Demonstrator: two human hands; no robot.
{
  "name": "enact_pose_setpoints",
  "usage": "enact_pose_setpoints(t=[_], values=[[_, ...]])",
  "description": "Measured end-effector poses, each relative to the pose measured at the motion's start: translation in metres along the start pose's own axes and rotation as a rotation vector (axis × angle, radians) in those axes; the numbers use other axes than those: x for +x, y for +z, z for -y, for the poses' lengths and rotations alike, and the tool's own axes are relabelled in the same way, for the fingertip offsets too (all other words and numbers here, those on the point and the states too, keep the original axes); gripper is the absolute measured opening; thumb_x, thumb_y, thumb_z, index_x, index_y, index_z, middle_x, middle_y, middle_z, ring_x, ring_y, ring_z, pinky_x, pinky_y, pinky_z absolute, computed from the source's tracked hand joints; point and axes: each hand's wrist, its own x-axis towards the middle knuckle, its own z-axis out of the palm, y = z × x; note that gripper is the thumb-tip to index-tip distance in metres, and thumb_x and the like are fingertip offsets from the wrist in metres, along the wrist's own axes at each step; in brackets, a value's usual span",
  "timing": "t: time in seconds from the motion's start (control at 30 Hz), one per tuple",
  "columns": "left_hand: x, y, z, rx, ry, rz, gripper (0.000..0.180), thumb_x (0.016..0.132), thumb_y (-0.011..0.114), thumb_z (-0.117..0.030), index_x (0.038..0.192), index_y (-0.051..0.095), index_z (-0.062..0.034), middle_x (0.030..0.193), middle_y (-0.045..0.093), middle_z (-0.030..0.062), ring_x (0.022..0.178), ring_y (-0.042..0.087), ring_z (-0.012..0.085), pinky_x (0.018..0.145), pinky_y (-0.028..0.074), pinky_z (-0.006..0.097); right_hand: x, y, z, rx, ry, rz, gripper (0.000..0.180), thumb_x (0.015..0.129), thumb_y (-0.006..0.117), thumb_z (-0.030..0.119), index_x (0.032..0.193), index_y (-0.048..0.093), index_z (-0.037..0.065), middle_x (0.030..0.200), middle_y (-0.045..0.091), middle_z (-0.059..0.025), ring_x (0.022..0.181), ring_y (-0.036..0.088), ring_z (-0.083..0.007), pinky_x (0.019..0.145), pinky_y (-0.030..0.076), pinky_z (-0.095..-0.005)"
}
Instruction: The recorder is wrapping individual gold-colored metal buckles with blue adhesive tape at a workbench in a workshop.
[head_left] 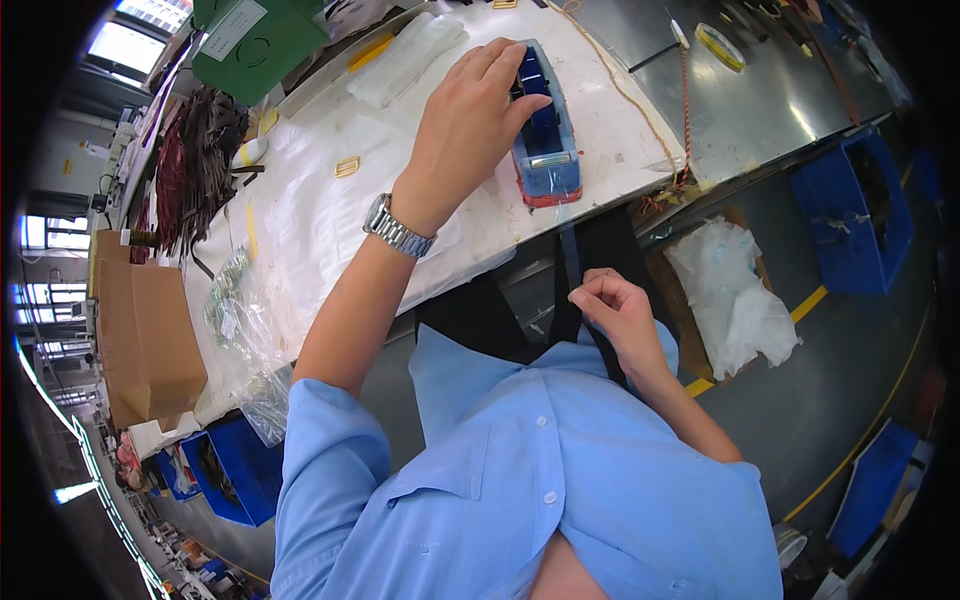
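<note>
A blue tape dispenser [562, 180] with a red base stands on the white worktable [310, 240], close to its front edge. My left hand [470, 125] grips the dispenser from its left side, the thumb and fingers over the dark blue roll area. From the dispenser's front a strip of clear tape [569, 245] runs down past the table edge toward me. My right hand [622, 315] pinches the lower end of that strip between thumb and fingertips, just in front of my body. A small gold-coloured buckle [347, 166] lies on the table left of my left wrist.
A green box [255, 45], clear plastic bags [410, 60] and dark strap bundles [205, 150] lie at the back left. A cardboard box [150, 335] is farther left. Right of me are blue bins [835, 225] and white plastic [730, 290]; a tape roll [720, 47] lies on the metal surface.
</note>
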Motion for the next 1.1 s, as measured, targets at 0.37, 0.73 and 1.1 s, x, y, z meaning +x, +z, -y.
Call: enact_pose_setpoints(t=[0.37, 0.73, 1.1], values=[[-0.1, -0.111, 0.136, 0.314, -0.365, 0.402, 0.009, 0.098, 0.072, -0.012, 0.098, 0.076, -0.0041, 0.091, 0.075, 0.0132, 0.085, 0.072, 0.0369, 0.075, 0.056, 0.046, -0.014, 0.012, 0.035, -0.088, -0.127, 0.1, 0.008, 0.099, 0.078, 0.004, 0.097, 0.075, -0.003, 0.11, 0.072, -0.0057, 0.091, 0.065, -0.0067, 0.081, 0.052, -0.0225], [-0.118, -0.103, 0.145, 0.275, -0.13, 0.555, 0.013, 0.093, 0.072, -0.004, 0.105, 0.069, -0.0036, 0.098, 0.073, 0.0135, 0.099, 0.07, 0.0361, 0.085, 0.057, 0.047, -0.018, 0.015, 0.048, 0.023, 0.041, 0.166, 0.011, 0.107, 0.072, 0.009, 0.107, 0.074, -0.002, 0.104, 0.082, -0.0124, 0.085, 0.073, -0.0096, 0.075, 0.056, -0.023], [-0.113, -0.121, 0.133, -0.008, -0.621, 0.229, 0.011, 0.099, 0.076, -0.008, 0.104, 0.079, 0.001, 0.101, 0.079, 0.0084, 0.092, 0.074, 0.018, 0.083, 0.057, 0.032, -0.023, 0.023, 0.051, 0.073, 0.028, 0.142, 0.011, 0.109, 0.068, 0.007, 0.109, 0.071, -0.003, 0.1, 0.082, -0.0145, 0.082, 0.075, -0.0118, 0.075, 0.06, -0.0253]])
